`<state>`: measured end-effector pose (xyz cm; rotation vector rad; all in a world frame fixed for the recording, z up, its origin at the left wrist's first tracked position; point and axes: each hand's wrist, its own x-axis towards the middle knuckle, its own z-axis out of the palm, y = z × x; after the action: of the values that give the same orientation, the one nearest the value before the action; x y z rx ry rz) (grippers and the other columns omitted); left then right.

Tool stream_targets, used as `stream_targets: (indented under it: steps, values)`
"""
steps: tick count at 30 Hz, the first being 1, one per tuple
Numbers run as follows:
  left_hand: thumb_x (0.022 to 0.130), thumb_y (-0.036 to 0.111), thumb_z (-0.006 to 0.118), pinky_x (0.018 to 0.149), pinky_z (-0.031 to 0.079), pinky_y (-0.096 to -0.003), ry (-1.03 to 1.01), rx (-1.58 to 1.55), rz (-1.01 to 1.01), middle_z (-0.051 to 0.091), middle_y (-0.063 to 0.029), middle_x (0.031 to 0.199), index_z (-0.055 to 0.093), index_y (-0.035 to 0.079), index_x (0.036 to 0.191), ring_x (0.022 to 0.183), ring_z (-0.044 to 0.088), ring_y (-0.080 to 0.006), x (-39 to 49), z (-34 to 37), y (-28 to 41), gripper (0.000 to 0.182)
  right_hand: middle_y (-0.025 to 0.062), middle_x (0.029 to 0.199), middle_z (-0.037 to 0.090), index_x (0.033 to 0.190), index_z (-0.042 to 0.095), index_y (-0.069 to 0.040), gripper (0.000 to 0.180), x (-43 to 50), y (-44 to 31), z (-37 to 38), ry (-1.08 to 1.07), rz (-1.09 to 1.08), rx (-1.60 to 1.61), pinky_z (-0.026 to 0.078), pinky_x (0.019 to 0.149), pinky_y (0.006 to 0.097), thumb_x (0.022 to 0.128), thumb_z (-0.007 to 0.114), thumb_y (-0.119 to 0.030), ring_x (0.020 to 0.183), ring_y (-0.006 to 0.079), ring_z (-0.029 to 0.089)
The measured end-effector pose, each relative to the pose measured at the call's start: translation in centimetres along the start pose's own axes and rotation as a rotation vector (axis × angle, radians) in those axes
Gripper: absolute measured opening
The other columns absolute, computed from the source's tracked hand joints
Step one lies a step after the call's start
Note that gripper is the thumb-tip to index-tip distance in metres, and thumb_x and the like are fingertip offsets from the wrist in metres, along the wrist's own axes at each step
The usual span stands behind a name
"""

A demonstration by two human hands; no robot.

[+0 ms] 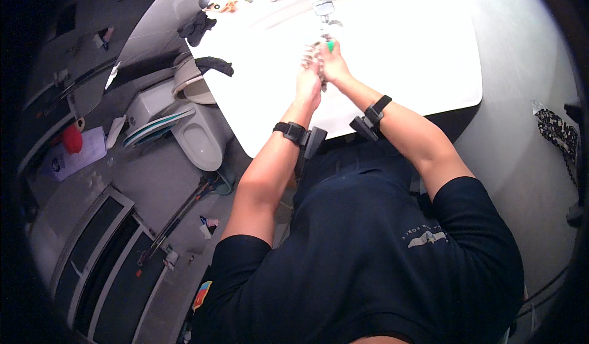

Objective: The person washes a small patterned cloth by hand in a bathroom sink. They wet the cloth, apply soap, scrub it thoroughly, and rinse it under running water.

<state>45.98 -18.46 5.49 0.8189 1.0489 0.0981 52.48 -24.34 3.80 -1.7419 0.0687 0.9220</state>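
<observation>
Over a brightly lit white washbasin (409, 68), both hands meet below the faucet (324, 10). My left hand (309, 79) is against a pale, patterned item (316, 52), perhaps cloth, that lies between the two hands. My right hand (335, 63) presses on the same item from the right, with a small green patch (330, 46) showing by its thumb. Glare washes out the basin and hides what the item is and how the fingers lie. Each wrist wears a black strap with a small device.
Dark cloths (198, 27) and a cartoon-faced item (216, 0) lie at the basin's left edge. A toilet (200, 137) with its lid raised stands to the left, beside a bucket (195, 88). Farther left are a red item (72, 139) and framed doors (106, 252).
</observation>
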Motion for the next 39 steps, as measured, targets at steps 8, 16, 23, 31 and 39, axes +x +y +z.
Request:
stream_targets:
  steps: [8,16,23,31,39]
  values:
    - [0.100,0.013,0.045,0.090,0.049,-0.0323,-0.118,0.099,-0.090,0.061,-0.0095,0.118,0.049,0.003,0.130,0.103,0.060,-0.0189,-0.6,-0.5,0.6,0.032,0.0334,0.119,0.054,0.136,0.031,0.000,0.052,1.1,2.6,1.2,0.240,-0.144,-0.032,0.043,0.096,0.0471,0.099,0.045,-0.034,0.112,0.0455,0.054]
    - [0.101,0.013,0.041,0.088,0.051,-0.0345,-0.190,-0.138,-0.168,0.061,-0.0105,0.120,0.049,0.000,0.129,0.105,0.061,-0.0213,-0.5,-2.6,2.8,0.032,0.0181,0.114,0.060,0.125,0.039,0.000,0.038,2.3,-0.8,-2.0,-0.066,0.090,0.315,0.050,0.088,0.0353,0.102,0.039,-0.031,0.104,0.0231,0.060]
    - [0.100,0.018,0.047,0.068,0.046,-0.0271,-0.081,0.143,-0.012,0.063,-0.0040,0.096,0.056,0.003,0.121,0.079,0.057,-0.0120,-0.9,-0.3,0.4,0.027,0.0210,0.116,0.059,0.127,0.038,0.003,0.045,0.6,0.4,0.7,0.077,0.002,0.210,0.049,0.090,0.0388,0.101,0.043,-0.033,0.107,0.0296,0.060]
    - [0.100,0.014,0.043,0.068,0.049,-0.0294,-0.050,0.295,-0.137,0.062,-0.0077,0.098,0.057,0.000,0.116,0.083,0.058,-0.0139,-0.1,-0.7,0.6,0.025,0.0200,0.118,0.059,0.134,0.030,-0.005,0.040,1.0,-0.3,1.2,0.209,-0.041,0.111,0.053,0.080,0.0357,0.104,0.033,-0.031,0.100,0.0275,0.064]
    - [0.098,0.009,0.047,0.062,0.046,-0.0286,-0.095,0.242,-0.049,0.061,-0.0054,0.095,0.055,0.001,0.114,0.077,0.057,-0.0141,-0.2,-0.4,0.4,0.019,0.0251,0.118,0.058,0.131,0.032,-0.001,0.050,1.9,1.3,0.4,0.154,0.027,0.216,0.045,0.096,0.0432,0.102,0.038,-0.041,0.110,0.0371,0.059]
